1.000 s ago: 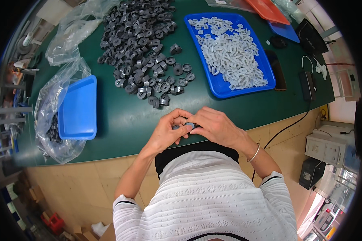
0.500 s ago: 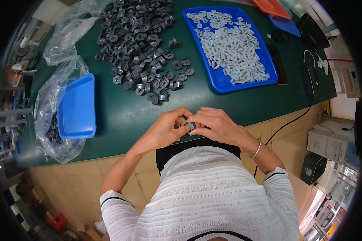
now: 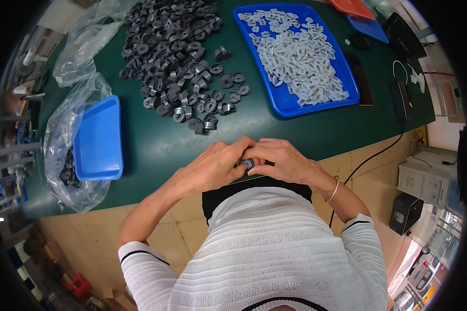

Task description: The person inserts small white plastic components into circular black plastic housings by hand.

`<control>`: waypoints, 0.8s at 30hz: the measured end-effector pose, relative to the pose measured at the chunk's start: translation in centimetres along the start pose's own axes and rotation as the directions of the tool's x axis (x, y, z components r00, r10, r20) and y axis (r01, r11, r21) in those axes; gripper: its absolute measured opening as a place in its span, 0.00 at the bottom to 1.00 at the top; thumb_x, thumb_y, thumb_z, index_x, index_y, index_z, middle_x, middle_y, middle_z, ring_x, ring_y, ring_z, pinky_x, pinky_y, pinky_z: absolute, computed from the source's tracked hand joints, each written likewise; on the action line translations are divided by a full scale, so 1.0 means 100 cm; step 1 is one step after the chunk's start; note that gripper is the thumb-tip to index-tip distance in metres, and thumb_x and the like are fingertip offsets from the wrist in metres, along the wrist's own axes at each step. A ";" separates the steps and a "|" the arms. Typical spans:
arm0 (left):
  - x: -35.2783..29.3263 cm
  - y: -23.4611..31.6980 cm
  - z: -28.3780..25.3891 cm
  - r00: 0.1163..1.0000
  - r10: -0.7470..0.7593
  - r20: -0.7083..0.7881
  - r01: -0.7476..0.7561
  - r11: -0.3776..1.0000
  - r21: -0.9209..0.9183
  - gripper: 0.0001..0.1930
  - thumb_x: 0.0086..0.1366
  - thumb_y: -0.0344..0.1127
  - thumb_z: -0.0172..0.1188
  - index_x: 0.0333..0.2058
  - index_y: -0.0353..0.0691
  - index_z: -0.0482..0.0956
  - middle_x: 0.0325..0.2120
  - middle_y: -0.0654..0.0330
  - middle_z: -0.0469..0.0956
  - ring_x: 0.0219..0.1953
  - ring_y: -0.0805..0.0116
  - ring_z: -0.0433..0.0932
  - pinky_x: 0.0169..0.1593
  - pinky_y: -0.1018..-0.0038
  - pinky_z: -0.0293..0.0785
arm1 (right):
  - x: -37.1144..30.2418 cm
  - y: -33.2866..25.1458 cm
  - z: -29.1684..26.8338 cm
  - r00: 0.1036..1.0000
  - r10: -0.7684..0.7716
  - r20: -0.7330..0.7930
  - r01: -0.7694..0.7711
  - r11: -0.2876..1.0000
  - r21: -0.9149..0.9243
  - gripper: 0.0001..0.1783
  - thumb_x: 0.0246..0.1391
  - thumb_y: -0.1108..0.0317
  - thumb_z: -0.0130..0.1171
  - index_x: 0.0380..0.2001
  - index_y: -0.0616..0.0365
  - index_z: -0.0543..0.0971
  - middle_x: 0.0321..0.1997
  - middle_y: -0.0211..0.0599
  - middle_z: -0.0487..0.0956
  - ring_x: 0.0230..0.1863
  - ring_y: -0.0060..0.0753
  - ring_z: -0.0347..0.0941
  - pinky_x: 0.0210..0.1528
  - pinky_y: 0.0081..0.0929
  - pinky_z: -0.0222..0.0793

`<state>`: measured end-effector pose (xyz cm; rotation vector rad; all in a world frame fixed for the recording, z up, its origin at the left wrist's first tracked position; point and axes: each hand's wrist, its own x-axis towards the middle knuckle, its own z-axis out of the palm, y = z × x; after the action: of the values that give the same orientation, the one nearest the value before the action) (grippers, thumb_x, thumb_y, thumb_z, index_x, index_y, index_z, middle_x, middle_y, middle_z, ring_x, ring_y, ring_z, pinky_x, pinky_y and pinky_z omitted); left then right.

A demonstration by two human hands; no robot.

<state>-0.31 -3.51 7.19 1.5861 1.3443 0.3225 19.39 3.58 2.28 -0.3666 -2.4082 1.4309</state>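
Close to the table's front edge, my two hands meet around one small dark grey round plastic part [image 3: 248, 164]. My left hand [image 3: 216, 165] has its fingers curled against the part's left side and top. From the other side my right hand [image 3: 279, 159] pinches it between thumb and fingers. Most of the part is covered by fingers, so its inside cannot be made out. Beyond my hands lies a large heap of similar dark grey plastic parts [image 3: 174, 62]. To its right, a blue tray [image 3: 290, 110] holds many small whitish translucent plastic pieces [image 3: 303, 62].
An empty lighter blue tray [image 3: 99, 140] sits at the left by a clear plastic bag [image 3: 57, 150] with dark parts inside. A phone [image 3: 359, 80] lies beside the right tray. A black cable [image 3: 371, 168] hangs over the green table's [image 3: 161, 150] right front edge.
My left hand has rolled over the part, its wrist and elbow moving outward to the left. My right hand keeps its pinch, almost unmoved.
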 end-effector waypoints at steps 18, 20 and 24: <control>-0.009 -0.028 0.057 0.830 -0.013 -0.557 -0.216 0.914 -0.342 0.15 0.59 0.23 0.63 0.46 0.34 0.75 0.29 0.65 0.80 0.19 0.86 0.62 0.21 0.85 0.55 | -0.007 0.004 0.006 0.951 0.297 -0.089 -0.194 0.795 0.575 0.16 0.53 0.79 0.62 0.46 0.63 0.72 0.33 0.30 0.72 0.35 0.17 0.70 0.40 0.18 0.73; -0.010 -0.027 0.057 0.825 -0.017 -0.565 -0.219 0.912 -0.347 0.15 0.59 0.23 0.63 0.45 0.33 0.75 0.28 0.65 0.79 0.18 0.86 0.62 0.21 0.85 0.55 | -0.005 0.006 0.007 0.935 0.351 -0.050 -0.244 0.740 0.627 0.13 0.55 0.78 0.60 0.44 0.63 0.73 0.33 0.30 0.73 0.34 0.16 0.70 0.39 0.18 0.73; -0.008 -0.020 0.059 0.793 0.076 -0.604 -0.226 0.958 -0.176 0.15 0.57 0.23 0.64 0.44 0.37 0.76 0.25 0.62 0.76 0.17 0.79 0.64 0.21 0.80 0.60 | -0.005 0.010 0.012 0.924 0.381 -0.031 -0.264 0.694 0.670 0.05 0.59 0.75 0.58 0.37 0.64 0.74 0.32 0.30 0.74 0.31 0.15 0.71 0.35 0.18 0.74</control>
<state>2.49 -7.37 3.11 1.4388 1.5635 1.1223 19.48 2.92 0.76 -0.7161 -1.5918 2.1846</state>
